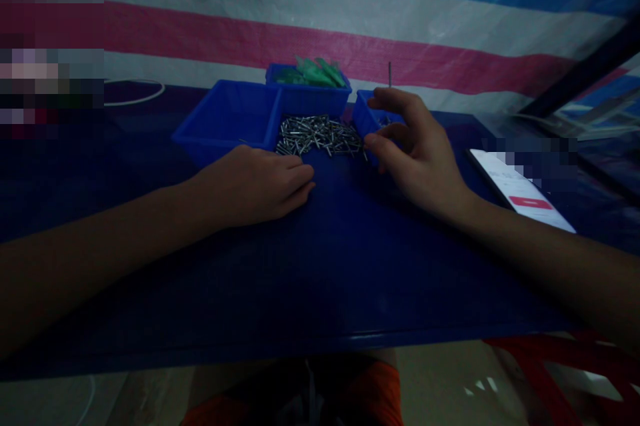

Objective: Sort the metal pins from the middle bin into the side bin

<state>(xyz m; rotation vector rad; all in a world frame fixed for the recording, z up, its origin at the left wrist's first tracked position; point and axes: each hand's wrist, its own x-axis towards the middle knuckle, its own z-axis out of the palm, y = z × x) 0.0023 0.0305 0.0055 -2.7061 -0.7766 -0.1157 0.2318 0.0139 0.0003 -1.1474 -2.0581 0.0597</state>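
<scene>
My left hand (265, 183) rests on the blue tabletop with its fingers curled together, just in front of a pile of short, thin metal pins (320, 133). Whatever its fingers may hold is hidden. My right hand (417, 156) is raised with thumb and forefinger apart, in front of a small blue bin (366, 116) that contains more metal pieces. One thin metal pin (390, 74) stands upright just above the right forefinger; I cannot tell whether it touches anything. Left of the pile is a larger blue bin (227, 113), partly behind my left hand.
Behind the pile, a blue bin (310, 98) holds green plastic packets (317, 71). A lit phone (530, 196) lies to the right on the table (320, 279). Striped plastic sheeting (225, 33) hangs behind, and a red stool (545, 373) stands below at right.
</scene>
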